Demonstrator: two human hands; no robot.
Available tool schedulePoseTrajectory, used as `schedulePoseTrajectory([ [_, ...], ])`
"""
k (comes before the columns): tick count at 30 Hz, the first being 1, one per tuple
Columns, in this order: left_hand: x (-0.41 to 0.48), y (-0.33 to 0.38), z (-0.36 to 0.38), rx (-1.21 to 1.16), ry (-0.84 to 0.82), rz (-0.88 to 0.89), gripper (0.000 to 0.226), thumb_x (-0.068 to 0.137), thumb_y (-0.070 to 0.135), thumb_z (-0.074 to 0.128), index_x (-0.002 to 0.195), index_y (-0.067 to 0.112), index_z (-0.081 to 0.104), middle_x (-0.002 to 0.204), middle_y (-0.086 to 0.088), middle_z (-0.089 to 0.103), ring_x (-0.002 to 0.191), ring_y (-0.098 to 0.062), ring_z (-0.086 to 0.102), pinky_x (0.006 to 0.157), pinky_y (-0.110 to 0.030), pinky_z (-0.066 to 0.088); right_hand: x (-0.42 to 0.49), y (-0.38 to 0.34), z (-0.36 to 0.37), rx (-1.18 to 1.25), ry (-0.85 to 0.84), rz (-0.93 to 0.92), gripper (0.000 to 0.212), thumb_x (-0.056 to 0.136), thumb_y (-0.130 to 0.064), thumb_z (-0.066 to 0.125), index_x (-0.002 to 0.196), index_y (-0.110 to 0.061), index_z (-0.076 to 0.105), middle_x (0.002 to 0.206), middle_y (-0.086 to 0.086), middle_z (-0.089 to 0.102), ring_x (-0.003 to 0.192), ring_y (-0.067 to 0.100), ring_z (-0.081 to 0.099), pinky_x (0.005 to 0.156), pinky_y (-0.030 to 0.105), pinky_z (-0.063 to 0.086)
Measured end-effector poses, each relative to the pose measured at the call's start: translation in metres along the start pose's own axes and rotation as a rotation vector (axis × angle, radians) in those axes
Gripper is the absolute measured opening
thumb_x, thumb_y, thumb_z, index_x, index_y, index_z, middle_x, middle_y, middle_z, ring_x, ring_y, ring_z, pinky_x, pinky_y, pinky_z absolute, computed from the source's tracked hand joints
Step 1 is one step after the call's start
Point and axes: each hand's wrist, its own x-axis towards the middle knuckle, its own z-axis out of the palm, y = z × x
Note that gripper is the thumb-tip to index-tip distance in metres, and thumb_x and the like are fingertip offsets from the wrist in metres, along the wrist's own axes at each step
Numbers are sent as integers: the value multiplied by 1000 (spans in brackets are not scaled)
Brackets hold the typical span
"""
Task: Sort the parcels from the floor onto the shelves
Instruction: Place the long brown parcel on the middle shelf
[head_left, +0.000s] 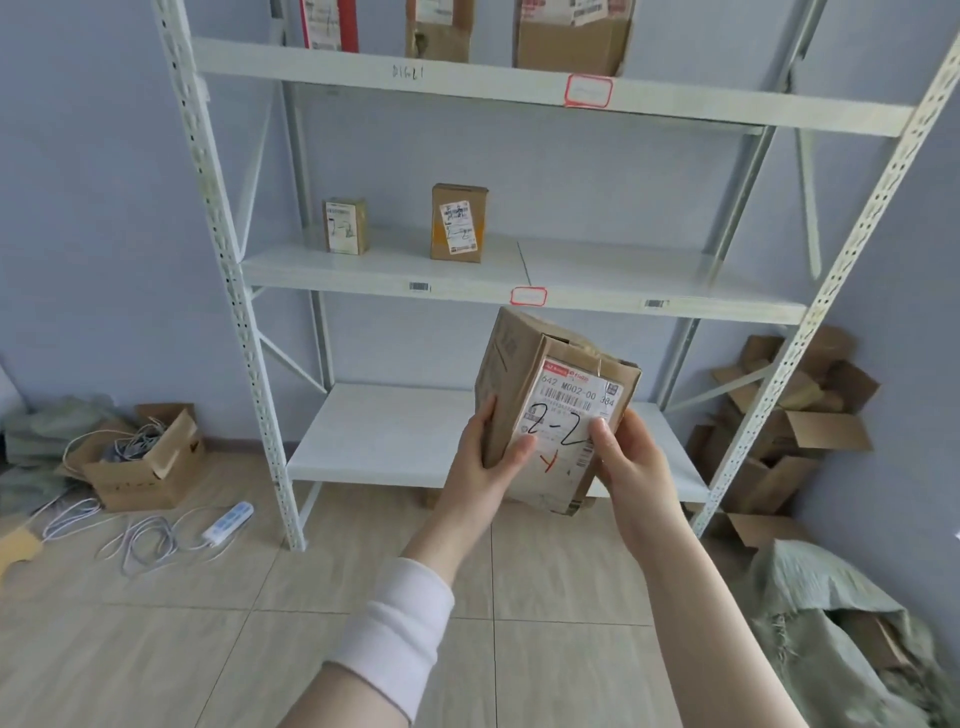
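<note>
Head camera view, looking down past two outstretched arms toward a white metal shelving unit against a pale blue wall. Both hands grip one brown cardboard parcel, held in the air and tilted, in front of the gap between the middle shelf and the bottom shelf. The left hand wraps its left side, thumb on the front; the right hand clasps its right edge. Its shipping label faces the camera (handwritten "2-2" in black, a red mark beneath). Two smaller parcels stand upright on the middle shelf: a short one and a taller one, well apart. More boxes sit on the top shelf. On the tiled floor, left, an open carton of cables and a power strip; right, piled empty cartons and a grey-green sack.
</note>
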Motion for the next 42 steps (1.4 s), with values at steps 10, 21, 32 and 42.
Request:
schedulePoseTrajectory([
  [10,133,10,16,16,-144,90,84,76,49,60,146,30,19,141,8,45,125,-7,47,84,-6,46,117,-5,-14,-19,82,-135,23,92,-19,53,113,-20,59,109,-1,69,106,17,63,87,30,54],
  [21,283,-1,21,-27,-244,146,78,79,45,53,146,34,13,140,12,42,123,-3,46,86,-10,48,262,10,-15,-34,78,-208,25,93,-15,50,117,-17,56,110,-3,69,104,12,64,77,20,54],
  [32,409,-27,73,-55,-205,164,75,80,40,54,145,29,18,139,10,44,123,-2,46,86,-8,46,392,31,-64,-31,3,-249,25,92,-14,49,116,-16,56,108,-6,70,103,10,64,77,19,52],
  [42,491,-55,105,-36,-99,122,76,79,42,52,145,26,17,141,8,42,126,-4,42,85,1,41,494,65,-101,-35,-66,-195,29,87,-24,53,116,-20,57,109,-7,69,105,10,63,79,22,53],
])
